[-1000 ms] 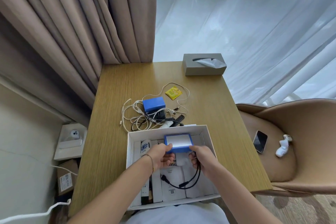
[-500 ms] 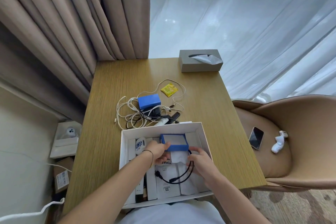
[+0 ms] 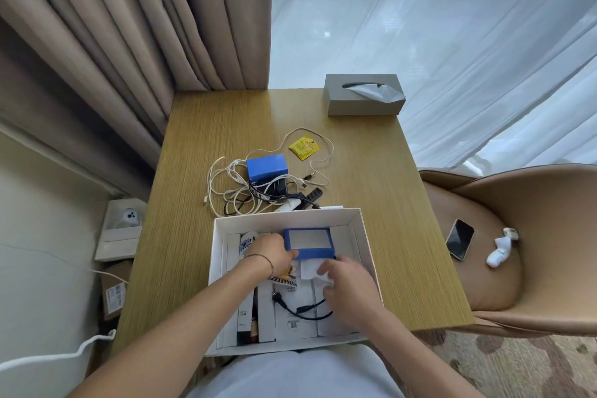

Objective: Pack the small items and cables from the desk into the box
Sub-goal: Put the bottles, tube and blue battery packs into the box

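An open white box (image 3: pixel 223 268) sits at the desk's near edge with white packets lying flat inside. A small blue-rimmed case (image 3: pixel 308 242) lies in its far half, and my left hand (image 3: pixel 271 255) grips the case's left edge. My right hand (image 3: pixel 349 281) is low inside the box. Its curled fingers hold one end of a black cable (image 3: pixel 300 308), and the rest of the cable lies on the packets. Beyond the box, a blue block (image 3: pixel 266 166), tangled white cables (image 3: pixel 226 191), a yellow sachet (image 3: pixel 304 147), a black comb (image 3: pixel 312 195) and a white tube (image 3: pixel 287 205) lie on the desk.
A grey tissue box (image 3: pixel 363 98) stands at the desk's far right corner. The tan chair on the right carries a phone (image 3: pixel 459 238) and a white gadget (image 3: pixel 500 252). Curtains hang behind the desk. Small cartons and a white cord lie on the floor to the left.
Both hands have lowered into the box. The blue-rimmed case went from held above the box down onto its far half, and the black cable now rests on the packets.
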Demonstrator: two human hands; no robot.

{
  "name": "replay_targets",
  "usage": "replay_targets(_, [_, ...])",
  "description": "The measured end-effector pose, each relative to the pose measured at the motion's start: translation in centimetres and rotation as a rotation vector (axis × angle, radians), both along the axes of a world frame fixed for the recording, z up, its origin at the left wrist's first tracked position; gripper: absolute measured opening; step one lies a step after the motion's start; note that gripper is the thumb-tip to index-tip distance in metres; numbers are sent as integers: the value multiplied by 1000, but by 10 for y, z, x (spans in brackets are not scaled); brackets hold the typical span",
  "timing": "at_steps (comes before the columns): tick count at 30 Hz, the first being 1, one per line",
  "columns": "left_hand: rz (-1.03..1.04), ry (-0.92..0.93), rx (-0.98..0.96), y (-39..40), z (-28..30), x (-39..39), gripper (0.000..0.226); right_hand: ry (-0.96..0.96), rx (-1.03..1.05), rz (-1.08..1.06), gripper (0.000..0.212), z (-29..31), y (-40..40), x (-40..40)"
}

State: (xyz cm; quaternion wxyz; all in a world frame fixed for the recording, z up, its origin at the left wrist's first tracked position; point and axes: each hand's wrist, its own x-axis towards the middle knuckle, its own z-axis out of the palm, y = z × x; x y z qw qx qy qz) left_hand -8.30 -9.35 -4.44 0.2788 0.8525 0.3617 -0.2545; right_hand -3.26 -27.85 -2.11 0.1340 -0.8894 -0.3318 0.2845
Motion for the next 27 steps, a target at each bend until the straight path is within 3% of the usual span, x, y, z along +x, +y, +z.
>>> replay_targets(4, [35,-108,-46,4,5,-16,19,-113,-321,512,28,0,17,-9])
replay_targets(6, [59,-144,-24,6,11,-26,20,-219,-404,709,17,1,24,-13])
replay_targets(11, [94,-181,3,11,22,-44,20,-246,-414,945,13,-8,29,-22])
replay_targets(14, [122,-204,12,11,28,-51,19,-180,-300,869,12,-14,28,-17])
replay_targets(18, [184,-231,19,10,37,-57,21,-66,-25,552,18,-11,30,-6])
replay_targets(21, [232,-210,-4,6,43,-60,40,-38,153,489,18,-7,31,-2])
replay_targets(24, [171,-64,3,-1,44,-63,57,28,266,415,12,-5,28,3])
replay_targets(27, [222,-97,-175,-9,41,-60,53,67,272,339,8,-7,23,9])
